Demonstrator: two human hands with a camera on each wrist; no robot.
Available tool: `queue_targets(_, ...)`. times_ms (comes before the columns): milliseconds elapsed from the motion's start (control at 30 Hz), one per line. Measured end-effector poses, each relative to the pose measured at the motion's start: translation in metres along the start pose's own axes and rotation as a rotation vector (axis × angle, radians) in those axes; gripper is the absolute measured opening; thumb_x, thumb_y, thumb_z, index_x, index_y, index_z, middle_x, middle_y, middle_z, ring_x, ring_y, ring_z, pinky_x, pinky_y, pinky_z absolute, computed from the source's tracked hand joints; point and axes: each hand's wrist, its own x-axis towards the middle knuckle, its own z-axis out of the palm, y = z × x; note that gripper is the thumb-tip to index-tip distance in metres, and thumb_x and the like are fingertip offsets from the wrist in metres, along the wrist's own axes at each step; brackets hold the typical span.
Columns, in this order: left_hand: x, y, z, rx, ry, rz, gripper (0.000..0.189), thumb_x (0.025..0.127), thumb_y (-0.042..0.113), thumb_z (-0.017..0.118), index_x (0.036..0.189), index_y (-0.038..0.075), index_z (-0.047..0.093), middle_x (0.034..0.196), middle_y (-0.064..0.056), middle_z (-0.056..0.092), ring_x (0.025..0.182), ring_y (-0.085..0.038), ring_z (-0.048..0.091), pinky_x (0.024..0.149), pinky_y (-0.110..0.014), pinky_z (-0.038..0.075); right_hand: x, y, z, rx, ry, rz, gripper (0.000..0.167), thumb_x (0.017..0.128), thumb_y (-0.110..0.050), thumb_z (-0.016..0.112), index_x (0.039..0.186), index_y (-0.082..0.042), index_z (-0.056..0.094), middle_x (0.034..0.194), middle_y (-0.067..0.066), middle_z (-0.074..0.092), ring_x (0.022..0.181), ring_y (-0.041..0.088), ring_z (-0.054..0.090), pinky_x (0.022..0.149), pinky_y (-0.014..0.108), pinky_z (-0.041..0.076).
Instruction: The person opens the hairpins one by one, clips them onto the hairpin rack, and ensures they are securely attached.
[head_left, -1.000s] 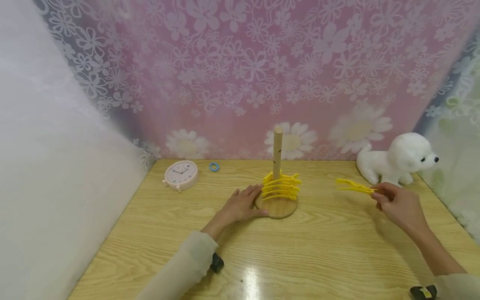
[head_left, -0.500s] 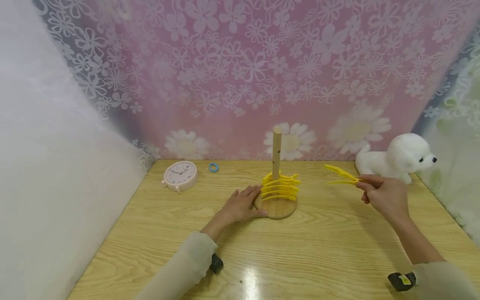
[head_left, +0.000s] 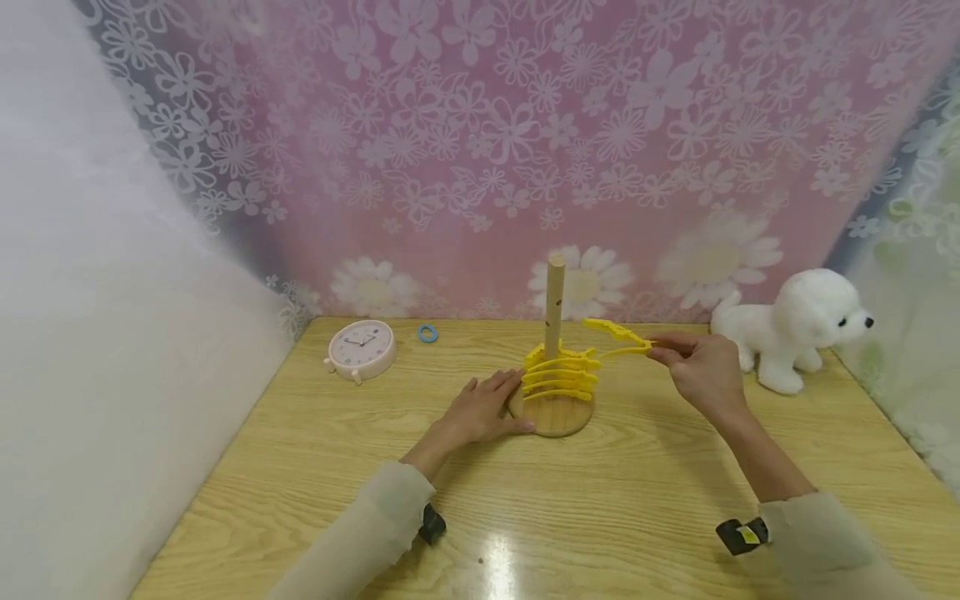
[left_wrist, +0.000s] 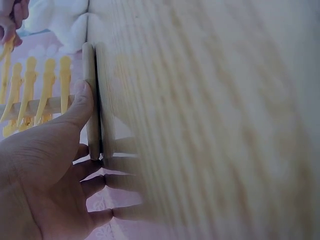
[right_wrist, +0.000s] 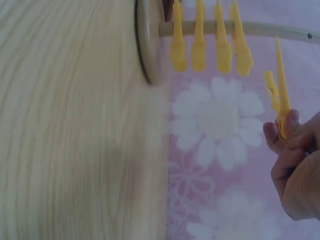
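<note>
A wooden peg (head_left: 553,308) stands upright on a round wooden base (head_left: 555,421). Several yellow hair clips (head_left: 561,379) are stacked around its lower part, one above another. My left hand (head_left: 480,412) lies against the base's left side, thumb at its front edge; in the left wrist view the fingers spread onto the table. My right hand (head_left: 705,371) pinches another yellow hair clip (head_left: 628,335) by its tail end, right of the peg. That clip's arms are spread apart and point toward the peg, as the right wrist view also shows.
A pink alarm clock (head_left: 362,348) lies at the back left, with a blue ring (head_left: 427,333) beside it. A white plush dog (head_left: 795,325) sits at the back right. Behind the wooden table (head_left: 465,525) hangs a pink flowered curtain (head_left: 450,167).
My right hand has moved left with the hair clip, from near the plush dog to just beside the peg. The clip's arms have spread apart. My left hand has stayed at the base.
</note>
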Motion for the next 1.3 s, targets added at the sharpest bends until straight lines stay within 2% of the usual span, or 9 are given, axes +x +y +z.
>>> queue_targets(133, 0.0, 0.0, -0.001, -0.002, -0.003, 0.01, 0.094, 0.097, 0.068, 0.059, 0.168, 0.021, 0.021, 0.172, -0.003, 0.026, 0.156, -0.026, 0.029, 0.128, -0.055, 0.018, 0.006, -0.011, 0.011, 0.026, 0.0, -0.002, 0.026, 0.097, -0.013, 0.076, 0.117, 0.004, 0.077, 0.099, 0.024, 0.077, 0.037, 0.007, 0.028, 0.037, 0.023, 0.024)
queue_targets(367, -0.001, 0.001, 0.0, -0.005, 0.002, 0.012, 0.093, 0.097, 0.066, 0.06, 0.168, 0.021, 0.021, 0.172, -0.004, 0.026, 0.156, -0.026, 0.029, 0.127, -0.056, 0.019, 0.015, -0.026, 0.028, 0.062, -0.013, -0.036, 0.024, 0.096, -0.009, 0.076, 0.115, 0.004, 0.078, 0.103, 0.026, 0.076, 0.042, 0.007, 0.046, 0.04, 0.024, 0.029)
queue_targets(433, -0.001, 0.001, 0.001, -0.011, 0.002, 0.011, 0.092, 0.097, 0.065, 0.061, 0.168, 0.02, 0.022, 0.172, -0.004, 0.026, 0.157, -0.026, 0.028, 0.127, -0.056, 0.018, 0.017, -0.028, 0.034, 0.065, -0.021, -0.045, 0.022, 0.096, -0.008, 0.076, 0.114, 0.004, 0.078, 0.103, 0.026, 0.076, 0.041, 0.01, 0.045, 0.039, 0.023, 0.027)
queue_targets(567, -0.002, 0.0, 0.002, -0.012, 0.002, 0.01, 0.092, 0.097, 0.066, 0.061, 0.168, 0.021, 0.022, 0.172, -0.002, 0.026, 0.157, -0.025, 0.027, 0.128, -0.056, 0.018, 0.019, -0.029, 0.043, 0.084, -0.041, -0.056, 0.02, 0.095, -0.004, 0.075, 0.114, 0.004, 0.079, 0.103, 0.025, 0.077, 0.045, 0.012, 0.055, 0.038, 0.023, 0.024)
queue_targets(700, -0.001, -0.001, 0.002, -0.002, 0.005, 0.007, 0.092, 0.097, 0.066, 0.06, 0.168, 0.022, 0.021, 0.172, -0.002, 0.026, 0.157, -0.024, 0.028, 0.128, -0.055, 0.018, 0.021, -0.032, 0.05, 0.082, -0.054, -0.067, 0.021, 0.096, -0.004, 0.074, 0.114, 0.004, 0.078, 0.101, 0.023, 0.078, 0.059, 0.019, 0.069, 0.04, 0.023, 0.026)
queue_targets(800, 0.0, -0.001, 0.001, -0.004, 0.004, 0.008, 0.093, 0.097, 0.066, 0.06, 0.168, 0.022, 0.021, 0.172, -0.002, 0.026, 0.157, -0.024, 0.027, 0.128, -0.055, 0.017, 0.023, -0.035, 0.054, 0.063, -0.065, -0.083, 0.02, 0.097, -0.006, 0.074, 0.113, 0.003, 0.079, 0.1, 0.022, 0.078, 0.071, 0.028, 0.075, 0.044, 0.023, 0.037)
queue_targets(1033, 0.0, 0.0, 0.002, -0.006, 0.002, 0.007, 0.093, 0.096, 0.067, 0.06, 0.168, 0.023, 0.021, 0.172, -0.002, 0.026, 0.157, -0.024, 0.027, 0.128, -0.055, 0.018, 0.024, -0.039, 0.062, 0.057, -0.097, -0.108, 0.017, 0.097, -0.005, 0.073, 0.112, 0.001, 0.08, 0.101, 0.021, 0.078, 0.079, 0.031, 0.077, 0.052, 0.027, 0.055)
queue_targets(1167, 0.002, -0.001, 0.004, 0.001, -0.001, -0.001, 0.094, 0.096, 0.068, 0.06, 0.169, 0.024, 0.019, 0.172, 0.0, 0.025, 0.158, -0.022, 0.026, 0.128, -0.053, 0.016, 0.023, -0.039, 0.062, 0.04, -0.091, -0.119, 0.017, 0.096, -0.005, 0.073, 0.111, 0.001, 0.08, 0.102, 0.021, 0.078, 0.077, 0.031, 0.076, 0.055, 0.027, 0.057)
queue_targets(1300, 0.003, -0.002, 0.004, 0.013, -0.001, -0.004, 0.094, 0.096, 0.069, 0.059, 0.169, 0.025, 0.018, 0.172, 0.0, 0.024, 0.158, -0.022, 0.026, 0.128, -0.053, 0.017, 0.024, -0.039, 0.061, 0.043, -0.108, -0.115, 0.017, 0.096, -0.002, 0.072, 0.111, 0.001, 0.08, 0.103, 0.022, 0.078, 0.077, 0.032, 0.076, 0.049, 0.027, 0.051)
